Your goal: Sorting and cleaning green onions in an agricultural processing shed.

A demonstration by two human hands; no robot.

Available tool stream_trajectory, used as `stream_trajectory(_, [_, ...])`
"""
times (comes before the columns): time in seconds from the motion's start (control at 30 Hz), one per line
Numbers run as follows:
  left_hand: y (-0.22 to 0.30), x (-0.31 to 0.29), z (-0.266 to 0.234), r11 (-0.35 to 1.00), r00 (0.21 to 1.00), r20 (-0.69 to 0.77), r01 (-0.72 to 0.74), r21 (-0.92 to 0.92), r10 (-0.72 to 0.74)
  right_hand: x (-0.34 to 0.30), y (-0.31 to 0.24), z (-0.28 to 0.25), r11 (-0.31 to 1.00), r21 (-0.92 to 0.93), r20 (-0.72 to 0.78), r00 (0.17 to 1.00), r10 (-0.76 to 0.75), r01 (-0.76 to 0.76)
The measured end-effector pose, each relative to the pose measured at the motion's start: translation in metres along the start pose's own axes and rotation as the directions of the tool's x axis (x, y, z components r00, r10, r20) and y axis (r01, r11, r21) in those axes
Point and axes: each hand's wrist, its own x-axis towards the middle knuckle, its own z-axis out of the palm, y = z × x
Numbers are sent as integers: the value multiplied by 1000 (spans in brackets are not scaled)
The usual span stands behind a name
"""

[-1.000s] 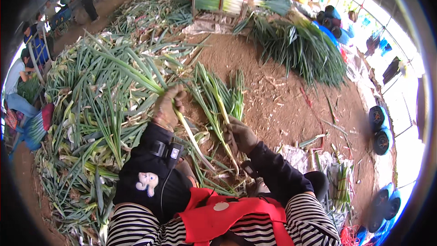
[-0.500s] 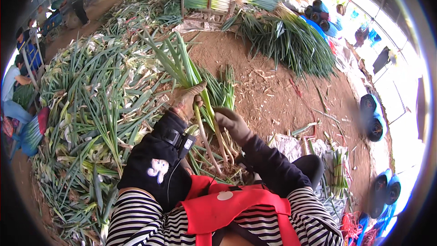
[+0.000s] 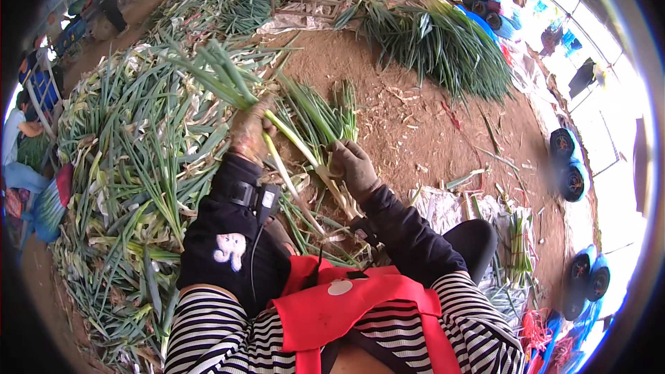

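My left hand (image 3: 251, 127) is wrapped round a couple of long green onions (image 3: 294, 138). Their green tops fan out to the upper left and their pale stems slant down toward my lap. Beside the thicker stem is my gloved right hand (image 3: 356, 172), its fingers curled in a pinch; what lies between the fingertips is hidden. Just beyond it, a small heap of green onions (image 3: 325, 114) lies on the soil. The root ends of the held stems come down near my lap, among loose stems.
Discarded leaves (image 3: 131, 187) spread thickly on my left. A large pile of green onions (image 3: 436, 48) lies at the far right, near a rack (image 3: 312, 3) with a tied bundle. A smaller bundle (image 3: 518, 246) is by my right knee. Blue rolls (image 3: 568, 166) line the right side; people work far left.
My left hand has swung left and slightly away with the green onions, which now lean further over. The right hand has moved a little up and right, its fingers more curled.
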Motion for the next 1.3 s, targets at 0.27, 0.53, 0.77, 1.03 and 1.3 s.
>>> stream_trajectory(0.27, [28,18,-28,987,979,-134,-146,67,154,-29,23,-20,538,-814,229,972,-53,221])
stream_trajectory(0.53, [44,26,-51,955,930,-247,-227,191,271,-49,59,-45,65,-987,145,987,-71,149])
stream_trajectory(0.77, [61,39,-84,940,926,-167,-326,99,339,-69,119,-91,-257,-941,33,813,581,222])
stream_trajectory(1.03, [70,31,-89,960,835,510,-75,-269,208,-43,101,-136,137,-990,23,947,320,-23])
stream_trajectory(1.3, [53,23,-60,957,771,616,27,-290,165,-36,77,-111,458,-888,257,859,443,29])
